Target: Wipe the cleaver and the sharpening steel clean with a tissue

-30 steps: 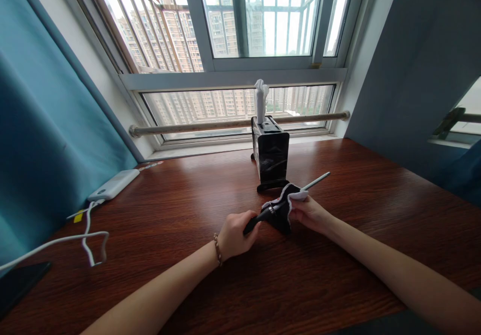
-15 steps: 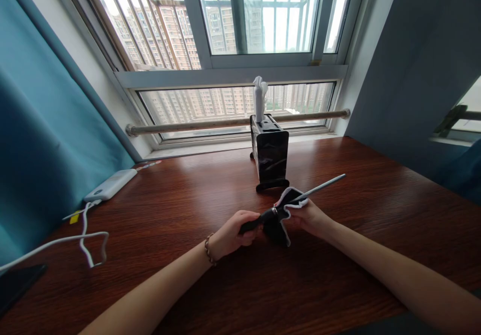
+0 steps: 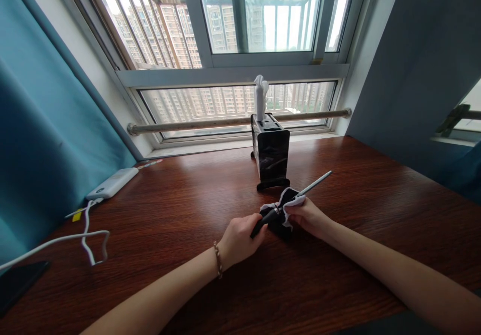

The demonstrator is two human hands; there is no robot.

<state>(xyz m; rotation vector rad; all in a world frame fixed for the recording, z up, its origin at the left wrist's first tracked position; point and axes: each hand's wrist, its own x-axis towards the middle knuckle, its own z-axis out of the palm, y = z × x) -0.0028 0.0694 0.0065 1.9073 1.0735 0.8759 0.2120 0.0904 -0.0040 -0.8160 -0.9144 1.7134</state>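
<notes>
Wooden desk (image 3: 158, 210), left hand (image 3: 240, 237) gripping knife (image 3: 289, 201) handle, right hand (image 3: 306, 215) pinching cloth (image 3: 280, 214), blade partly hidden

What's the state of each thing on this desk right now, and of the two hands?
Left hand: closed on the rod's black handle.
Right hand: pinching the cloth around the rod.
Sharpening rod: held tilted, tip pointing away right.
Cloth: bunched around the rod near its handle.
Knife block: upright, one white handle in it.
Power bank: lying flat, white cable attached.
</notes>
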